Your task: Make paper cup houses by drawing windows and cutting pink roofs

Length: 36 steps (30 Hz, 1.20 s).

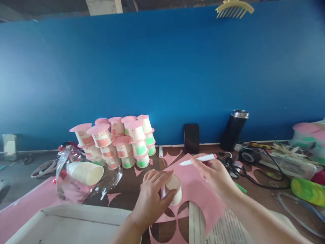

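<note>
- Head view: left hand [149, 198] clasps an upturned paper cup [173, 189] standing on pink paper [200, 189], near that sheet's cut-out edge.
- Right hand [215, 174] pinches a white marker [199, 159] just above the cup.
- Finished cup houses [119, 140] stack against the blue wall [162, 74], well apart.
- Bagged cups [85, 173] lie left on the surface [129, 183]; cables [254, 169] crowd the right.

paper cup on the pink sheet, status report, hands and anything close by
Left hand grips the paper cup, upside down on the pink sheet. Right hand holds a white marker above it. Cables just right.
</note>
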Tool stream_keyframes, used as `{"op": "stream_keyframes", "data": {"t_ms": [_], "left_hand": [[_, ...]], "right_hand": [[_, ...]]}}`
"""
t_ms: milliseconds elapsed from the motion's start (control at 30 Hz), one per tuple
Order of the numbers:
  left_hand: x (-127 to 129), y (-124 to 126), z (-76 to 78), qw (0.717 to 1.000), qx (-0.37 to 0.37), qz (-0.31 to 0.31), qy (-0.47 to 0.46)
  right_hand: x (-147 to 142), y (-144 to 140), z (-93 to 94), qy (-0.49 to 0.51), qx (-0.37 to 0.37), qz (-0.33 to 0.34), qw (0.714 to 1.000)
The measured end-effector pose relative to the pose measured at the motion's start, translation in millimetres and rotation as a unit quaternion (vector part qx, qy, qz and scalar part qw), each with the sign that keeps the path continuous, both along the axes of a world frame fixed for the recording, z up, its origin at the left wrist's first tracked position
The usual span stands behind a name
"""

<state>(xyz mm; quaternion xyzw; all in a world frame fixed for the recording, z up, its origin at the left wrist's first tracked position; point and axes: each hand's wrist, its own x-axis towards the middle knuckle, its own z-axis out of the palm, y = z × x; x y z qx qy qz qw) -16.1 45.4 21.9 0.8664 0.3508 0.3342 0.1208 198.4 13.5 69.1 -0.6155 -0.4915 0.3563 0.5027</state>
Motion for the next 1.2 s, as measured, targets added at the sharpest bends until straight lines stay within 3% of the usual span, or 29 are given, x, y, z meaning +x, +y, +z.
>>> {"op": "stream_keyframes", "data": {"t_ms": [133, 333, 1200], "left_hand": [[0, 0, -1.7, 1.0, 0.005, 0.006, 0.002], [-2, 1, -2.5, 1.0, 0.013, -0.001, 0.008], [-3, 1, -3.0, 0.999, 0.047, -0.004, 0.005]], "right_hand": [[-8, -17, -15.1, 0.023, 0.03, -0.016, 0.999], [-15, -19, -36.1, 0.039, 0.07, -0.046, 0.996], [-12, -20, -41.5, 0.01, 0.093, -0.043, 0.995]]}}
